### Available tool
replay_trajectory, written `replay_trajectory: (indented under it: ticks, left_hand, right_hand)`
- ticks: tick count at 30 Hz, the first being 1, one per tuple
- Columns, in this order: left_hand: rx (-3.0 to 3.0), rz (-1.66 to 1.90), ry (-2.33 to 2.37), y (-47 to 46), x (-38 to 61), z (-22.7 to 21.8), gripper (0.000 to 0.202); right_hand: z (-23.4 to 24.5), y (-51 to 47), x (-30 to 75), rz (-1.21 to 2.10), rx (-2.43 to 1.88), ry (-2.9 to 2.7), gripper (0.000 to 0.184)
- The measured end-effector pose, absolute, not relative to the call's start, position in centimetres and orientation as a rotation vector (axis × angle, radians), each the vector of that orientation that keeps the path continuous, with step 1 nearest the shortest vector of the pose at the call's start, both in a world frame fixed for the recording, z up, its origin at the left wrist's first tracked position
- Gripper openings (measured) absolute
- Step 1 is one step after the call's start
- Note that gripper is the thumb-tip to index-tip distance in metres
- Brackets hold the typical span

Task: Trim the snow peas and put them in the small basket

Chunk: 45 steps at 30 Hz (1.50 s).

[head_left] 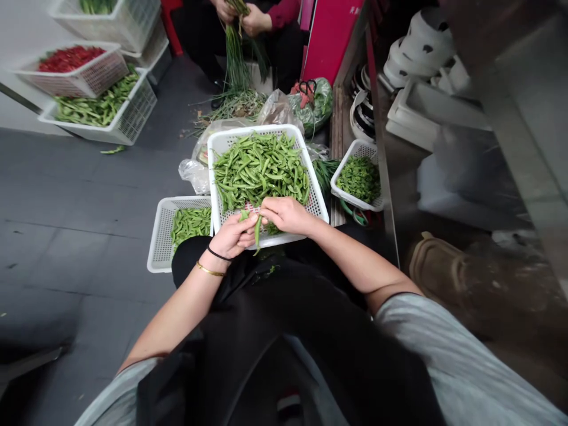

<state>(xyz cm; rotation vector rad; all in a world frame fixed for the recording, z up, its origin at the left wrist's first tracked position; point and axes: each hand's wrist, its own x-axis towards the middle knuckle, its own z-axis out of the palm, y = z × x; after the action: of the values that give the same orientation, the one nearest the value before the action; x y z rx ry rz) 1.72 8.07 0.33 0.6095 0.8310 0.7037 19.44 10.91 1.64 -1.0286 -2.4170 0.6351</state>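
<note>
A white slatted basket (220, 142) heaped with green flat bean pods (260, 168) rests against my knees. My left hand (233, 235) and my right hand (286, 214) meet at its near rim, both pinching one green bean pod (257, 232) that hangs down between them. The left wrist wears a black band and a gold bangle. A second white basket (160, 236) at my left knee holds a smaller layer of pods (191, 222).
A small white basket of green trimmings (360, 178) sits to the right by a metal shelf (390, 195). Baskets of red chillies (70, 58) and green beans (98, 107) stand at far left. Across from me another person's hands (248, 18) hold long green stalks. Plastic bags (195, 171) lie behind the big basket.
</note>
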Motion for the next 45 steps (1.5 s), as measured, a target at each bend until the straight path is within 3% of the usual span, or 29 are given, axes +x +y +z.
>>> replay_trajectory:
  ticks: [4,7,10,13,18,23,28,32,34,35,37,41,43,45]
  left_hand:
    - [0.513,0.767,0.851,8.0,2.8,0.4,0.04]
    - [0.505,0.911,0.983,8.2,2.6,0.1,0.04]
    - [0.659,1.121,1.162,8.4,1.5,-0.3,0.036]
    - [0.887,1.2,1.218,8.2,0.9,-0.6,0.029]
    - [1.203,1.157,1.316,7.8,0.4,-0.2,0.02]
    - [1.502,0.885,1.264,7.9,-0.8,0.7,0.021]
    - [1.268,0.658,1.018,6.9,0.3,0.1,0.024]
    - [0.905,0.915,1.116,6.9,0.3,-1.2,0.022]
    - [0.789,1.037,1.203,7.5,-0.6,-1.7,0.019]
    - [0.74,1.089,1.227,7.8,-1.1,-1.8,0.016]
    - [0.665,1.167,1.217,8.4,-2.2,-2.0,0.011]
    - [0.636,1.088,1.134,8.8,-3.1,-2.0,0.006]
    - [0.595,1.013,1.104,8.8,-2.8,-2.0,0.007]
    - [0.508,0.987,1.068,8.9,-2.0,-2.2,0.008]
  right_hand:
    - [1.1,10.3,18.5,0.309,-1.181,-2.534,0.024]
    - [0.9,10.5,19.8,0.273,-1.189,-2.467,0.029]
    - [1.3,11.0,22.2,0.371,-1.274,-2.256,0.033]
    - [1.8,11.2,23.1,0.556,-1.287,-2.214,0.025]
    - [1.0,10.5,20.5,0.669,-1.189,-2.517,0.027]
    - [-0.1,10.3,19.5,0.808,-1.067,-2.391,0.033]
    - [-0.2,9.9,18.5,0.978,-1.051,-2.224,0.034]
    - [-1.1,9.6,18.3,0.963,-1.109,-2.271,0.035]
    - [-1.5,9.9,19.1,0.989,-1.12,-2.457,0.026]
    - [-1.6,10.2,19.6,1.009,-1.163,-2.55,0.022]
    - [-1.7,11.6,21.1,0.969,-1.418,-2.617,0.031]
    - [-1.5,15.3,23.7,0.475,-2.187,-2.238,0.049]
    - [-1.2,16.3,23.9,0.379,-2.286,-2.138,0.046]
    - [-0.8,15.9,22.8,0.469,-2.125,-2.125,0.04]
